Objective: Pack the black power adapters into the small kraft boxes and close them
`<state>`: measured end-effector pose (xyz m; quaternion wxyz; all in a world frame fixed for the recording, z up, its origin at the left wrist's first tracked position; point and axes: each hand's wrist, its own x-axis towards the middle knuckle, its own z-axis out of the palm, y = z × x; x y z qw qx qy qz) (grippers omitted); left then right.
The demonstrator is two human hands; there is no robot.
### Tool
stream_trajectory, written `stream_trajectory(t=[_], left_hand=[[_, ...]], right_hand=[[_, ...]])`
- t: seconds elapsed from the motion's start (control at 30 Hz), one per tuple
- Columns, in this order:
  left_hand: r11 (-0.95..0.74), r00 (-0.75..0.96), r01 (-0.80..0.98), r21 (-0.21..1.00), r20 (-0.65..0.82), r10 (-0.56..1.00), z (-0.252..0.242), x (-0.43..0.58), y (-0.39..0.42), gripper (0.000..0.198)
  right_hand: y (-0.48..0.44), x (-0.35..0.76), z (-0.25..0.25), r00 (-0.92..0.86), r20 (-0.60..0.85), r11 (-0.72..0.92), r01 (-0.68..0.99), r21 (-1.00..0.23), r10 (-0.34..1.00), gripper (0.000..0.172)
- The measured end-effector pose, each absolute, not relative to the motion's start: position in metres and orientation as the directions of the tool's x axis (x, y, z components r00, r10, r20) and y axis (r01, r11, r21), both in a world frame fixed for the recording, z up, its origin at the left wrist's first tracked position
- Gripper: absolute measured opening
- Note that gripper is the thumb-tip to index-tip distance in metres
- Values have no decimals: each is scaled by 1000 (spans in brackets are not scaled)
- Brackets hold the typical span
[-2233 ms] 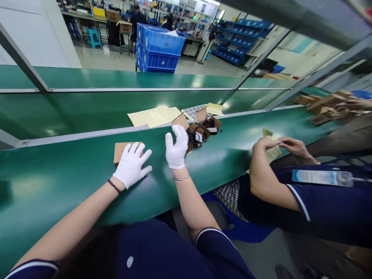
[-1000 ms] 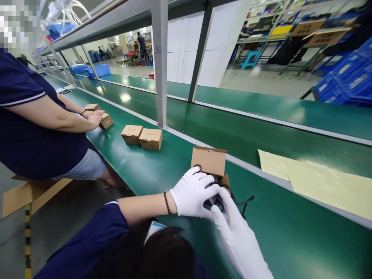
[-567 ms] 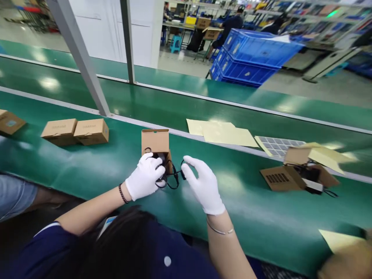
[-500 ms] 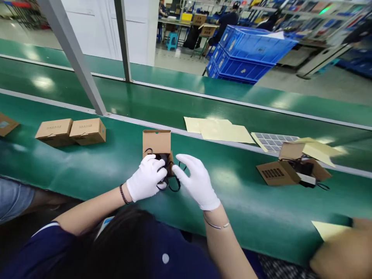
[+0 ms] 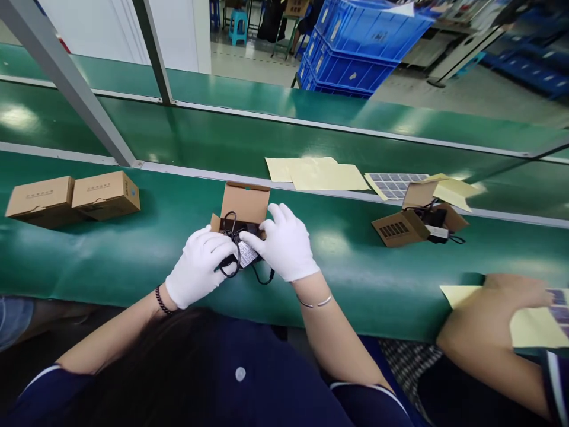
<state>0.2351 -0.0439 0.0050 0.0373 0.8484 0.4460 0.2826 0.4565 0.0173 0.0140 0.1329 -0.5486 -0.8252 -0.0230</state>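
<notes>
A small open cardboard box [image 5: 246,202] stands on the near green belt [image 5: 347,279] with its lid flap up. My left hand [image 5: 198,267], in a white glove, curls round a black device with a looped black cable [image 5: 231,261] at the box's front. My right hand [image 5: 284,243], also gloved, presses on the box's right side and on a white tag attached to the cable. Both hands touch the device and box.
Two closed cardboard boxes [image 5: 73,196] sit at the left on the belt. Another open box with a black cabled device [image 5: 418,220] lies to the right. Yellow sheets [image 5: 315,175] and a label sheet [image 5: 395,182] lie behind. A co-worker's arm [image 5: 493,314] rests on yellow paper at right. Blue crates [image 5: 355,53] stand beyond.
My view has tilted down a little. My right hand has come in from beside the cable onto the box and tag. The co-worker's arm has moved further into view.
</notes>
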Motion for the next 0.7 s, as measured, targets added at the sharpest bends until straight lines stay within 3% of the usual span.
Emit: stream_trajectory(t=[0.13,0.27,0.37,0.43,0.53,0.6,0.7], left_hand=[[-649,480,712,267,490,728,-3,234,-44,15],[-645,435,714,272,548,714,-5,230,-46,13],[-592,386,741,316,521,761,-4,230,-47,14],[-568,375,758,320,499,781,-4,231,-47,16],[-567,373,762,312,504,779,-3,232,-46,18],[-564,368,758,326,500,784,-3,232,-46,19],[-532,329,765,364,490,808,-2,229,-45,20]], right_hand=[[26,441,10,-342,189,382,890,-248,920,35],[20,454,16,-250,300,383,728,-568,921,25],[8,474,27,-79,417,395,519,-758,905,30],[2,489,29,49,436,367,462,-808,898,40],[-1,510,12,153,408,218,652,-726,900,34],[0,522,-11,135,312,69,822,-565,940,28],[-1,533,-36,74,112,-29,932,-362,991,35]])
